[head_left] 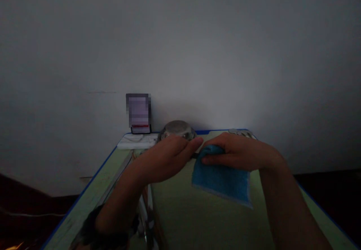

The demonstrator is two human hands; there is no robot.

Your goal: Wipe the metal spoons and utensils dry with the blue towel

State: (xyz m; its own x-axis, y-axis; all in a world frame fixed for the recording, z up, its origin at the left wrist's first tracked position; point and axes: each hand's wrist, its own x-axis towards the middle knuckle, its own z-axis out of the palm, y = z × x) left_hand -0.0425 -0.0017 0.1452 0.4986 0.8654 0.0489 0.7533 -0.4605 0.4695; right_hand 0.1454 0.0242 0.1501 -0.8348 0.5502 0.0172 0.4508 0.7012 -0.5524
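Observation:
A blue cloth [222, 182] hangs from my right hand [239, 150], whose fingers and thumb pinch its folded upper edge. My left hand [166, 158] is beside it, with the fingers curled and the thumb pointing right towards the cloth. Between the two hands shows a short, dark, thin piece [194, 155]. It runs from my left hand into the fold of the cloth, and most of it is hidden, so its kind does not show. Both hands are above the pale green table [197, 220].
A rounded metal vessel [177, 126], seemingly upside down, stands at the table's back edge. Left of it, a phone [140, 112] leans on the wall behind a white strip-like object [137, 141]. Shiny flat things [240, 132] lie back right. Long thin items [146, 212] lie along the left.

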